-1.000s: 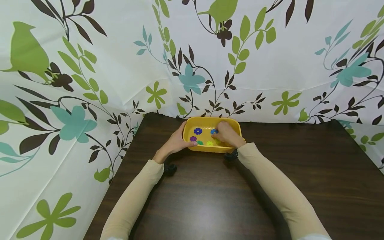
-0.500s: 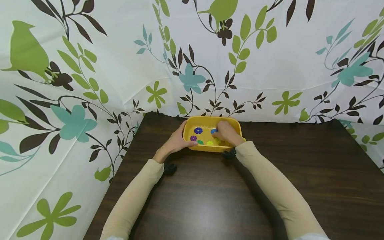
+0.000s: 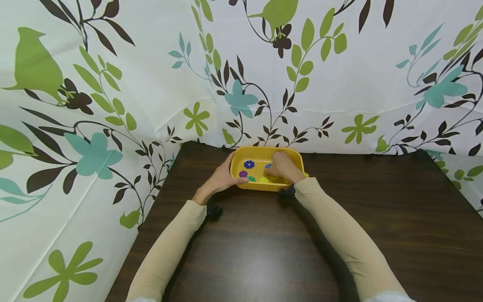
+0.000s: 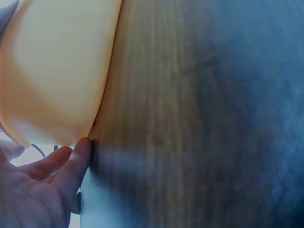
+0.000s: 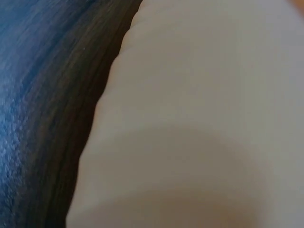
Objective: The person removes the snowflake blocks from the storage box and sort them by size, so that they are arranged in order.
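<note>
From here, tub (image 3: 260,187): smooth plastic, slight sheen. Discs (image 3: 246,164): plastic-looking. Counter (image 3: 245,239): wood-grain, glossy. Sleeves (image 3: 332,214): matt cloth. Backdrop (image 3: 241,50): matt, creased, cloth-like.

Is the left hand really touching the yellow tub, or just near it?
Touching. The head view shows it: the left hand wraps one end of the yellow tub, with the thumb over its near edge.

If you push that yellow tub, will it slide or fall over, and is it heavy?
The yellow tub would probably slide rather than tip, because it looks low and wide on the table. It may be light: only a few small flower-shaped pieces show inside. It's likely fairly stiff, since its rim looks even where the left hand grips it.
</note>
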The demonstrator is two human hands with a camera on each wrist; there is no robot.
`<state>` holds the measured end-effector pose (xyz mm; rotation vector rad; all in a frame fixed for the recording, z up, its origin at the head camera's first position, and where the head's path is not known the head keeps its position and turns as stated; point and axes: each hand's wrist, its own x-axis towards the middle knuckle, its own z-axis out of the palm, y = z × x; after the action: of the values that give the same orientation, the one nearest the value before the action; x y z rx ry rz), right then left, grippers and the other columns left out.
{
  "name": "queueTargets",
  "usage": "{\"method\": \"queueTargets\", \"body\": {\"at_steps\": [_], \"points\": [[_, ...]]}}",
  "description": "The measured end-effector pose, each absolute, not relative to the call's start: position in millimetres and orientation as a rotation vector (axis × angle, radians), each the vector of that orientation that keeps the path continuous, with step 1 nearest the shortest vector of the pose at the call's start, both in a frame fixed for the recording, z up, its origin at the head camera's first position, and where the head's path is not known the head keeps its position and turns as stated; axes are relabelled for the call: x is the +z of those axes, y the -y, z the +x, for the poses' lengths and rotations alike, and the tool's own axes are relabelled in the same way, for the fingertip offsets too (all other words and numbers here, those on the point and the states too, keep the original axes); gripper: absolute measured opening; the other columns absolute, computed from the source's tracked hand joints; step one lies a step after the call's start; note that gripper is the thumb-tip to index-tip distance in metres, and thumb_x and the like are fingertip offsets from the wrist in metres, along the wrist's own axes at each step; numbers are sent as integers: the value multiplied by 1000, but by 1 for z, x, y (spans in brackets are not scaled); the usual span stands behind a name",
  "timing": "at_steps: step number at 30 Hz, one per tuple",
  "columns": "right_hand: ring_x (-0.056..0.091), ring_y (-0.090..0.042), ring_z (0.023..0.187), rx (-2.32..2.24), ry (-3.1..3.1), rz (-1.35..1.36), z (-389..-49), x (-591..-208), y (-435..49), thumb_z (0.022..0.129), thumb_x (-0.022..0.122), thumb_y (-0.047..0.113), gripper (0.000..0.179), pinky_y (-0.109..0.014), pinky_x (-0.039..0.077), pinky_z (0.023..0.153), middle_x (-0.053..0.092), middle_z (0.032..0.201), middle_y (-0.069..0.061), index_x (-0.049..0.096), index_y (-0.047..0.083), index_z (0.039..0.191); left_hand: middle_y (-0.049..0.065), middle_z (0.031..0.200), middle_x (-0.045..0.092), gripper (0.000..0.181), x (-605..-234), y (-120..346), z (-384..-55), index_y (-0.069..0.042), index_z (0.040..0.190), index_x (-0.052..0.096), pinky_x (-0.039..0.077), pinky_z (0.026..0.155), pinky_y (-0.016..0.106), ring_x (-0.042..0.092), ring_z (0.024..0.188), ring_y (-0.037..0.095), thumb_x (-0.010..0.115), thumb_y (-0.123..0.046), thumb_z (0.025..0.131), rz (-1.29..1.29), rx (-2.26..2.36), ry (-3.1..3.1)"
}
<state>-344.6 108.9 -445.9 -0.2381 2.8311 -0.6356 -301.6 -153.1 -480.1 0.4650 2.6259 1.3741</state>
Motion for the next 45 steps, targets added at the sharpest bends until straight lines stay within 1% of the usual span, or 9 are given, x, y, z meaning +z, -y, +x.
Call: {"method": "queueTargets", "body": {"at_steps": [7,14,22,27,29,32,35,41,45], "points": [[48,-15,56,-711,-2834,-238,-340,-444,-111,87,84,27,31,-24,39,51,49,66,-1,61,7,80,10,152,57,118,-481,152,-301,-27,175,16,61,110,50,66,117,30,91,-45,86,455,1374,-2623],[57,-19,71,-755,-2900,-286,-335,-443,-114,86,85,31,33,-25,46,58,62,82,-6,68,5,93,10,153,57,118,-481,153,-302,-27,175,16,61,110,49,66,117,30,91,-47,86,458,1367,-2630],[57,-19,70,-856,-2981,-394,-326,-445,-124,83,84,32,33,-24,45,58,67,79,-7,74,2,91,10,153,58,118,-480,152,-301,-27,174,16,60,112,50,66,119,30,91,-48,85,466,1358,-2640],[63,-24,78,-948,-3017,-433,-316,-441,-133,82,83,31,40,-30,51,67,75,90,-14,76,-3,102,12,153,58,119,-480,152,-301,-25,175,15,60,111,50,67,118,30,91,-46,86,483,1370,-2640],[64,-27,85,-977,-3038,-440,-311,-439,-137,83,83,31,43,-35,55,75,77,99,-17,77,-4,108,12,151,59,119,-480,152,-302,-25,175,15,61,110,50,67,116,29,91,-45,86,488,1376,-2637],[66,-31,93,-1036,-3070,-454,-304,-437,-144,83,83,29,44,-43,58,83,77,106,-20,77,-5,110,11,150,60,118,-480,153,-302,-26,175,16,62,109,48,67,116,28,91,-45,86,485,1376,-2636],[66,-35,95,-1089,-3107,-467,-297,-436,-152,82,83,26,41,-46,58,85,76,106,-22,77,-5,108,11,149,60,118,-480,154,-302,-27,174,17,62,108,49,68,116,28,92,-45,85,485,1378,-2635],[66,-36,97,-1130,-3160,-433,-285,-434,-168,82,86,24,41,-48,58,85,74,106,-23,76,-6,108,9,150,58,115,-479,154,-303,-24,173,22,61,110,49,65,119,29,93,-44,84,513,1373,-2659],[64,-37,97,-1168,-3169,-418,-279,-433,-183,83,87,22,42,-45,56,85,73,108,-24,76,-7,111,10,155,55,115,-478,153,-302,-22,173,24,58,116,52,62,125,32,93,-44,84,517,1376,-2674]]}}
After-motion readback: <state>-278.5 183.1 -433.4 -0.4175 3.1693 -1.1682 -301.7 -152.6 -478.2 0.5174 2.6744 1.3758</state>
